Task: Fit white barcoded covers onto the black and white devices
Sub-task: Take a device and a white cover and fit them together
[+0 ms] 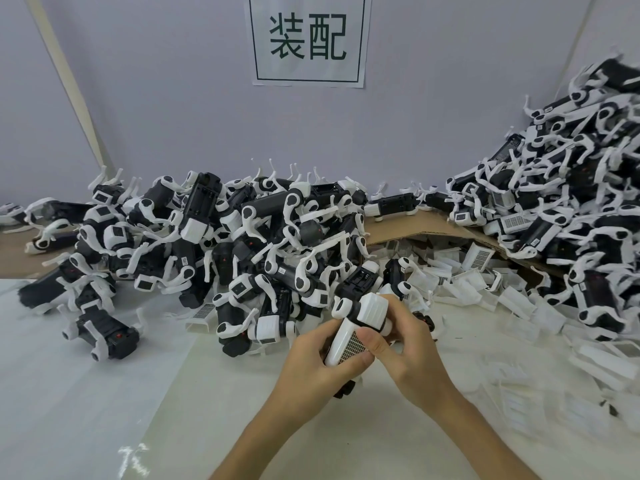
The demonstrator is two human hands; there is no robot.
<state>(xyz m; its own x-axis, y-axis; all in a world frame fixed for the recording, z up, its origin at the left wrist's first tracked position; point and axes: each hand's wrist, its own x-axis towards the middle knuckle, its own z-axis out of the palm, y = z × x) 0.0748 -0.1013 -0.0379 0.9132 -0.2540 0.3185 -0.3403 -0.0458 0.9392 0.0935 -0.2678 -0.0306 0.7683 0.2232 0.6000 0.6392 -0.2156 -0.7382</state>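
Since the white smooth plastic cover with a barcode label (pixel 346 342) is a thin, light shell, it will likely flex and click home rather than need force, so pressure near its edges seems wiser. It lies against the small black-and-white hard-plastic device with thin white legs (pixel 372 308), held over the near middle of the pale table (pixel 104 393). The left hand (pixel 311 358) curls round cover and body from the left; the right hand (pixel 408 344) wraps the right side, thumb on the barcode. Those legs look snappable, so grip the body.
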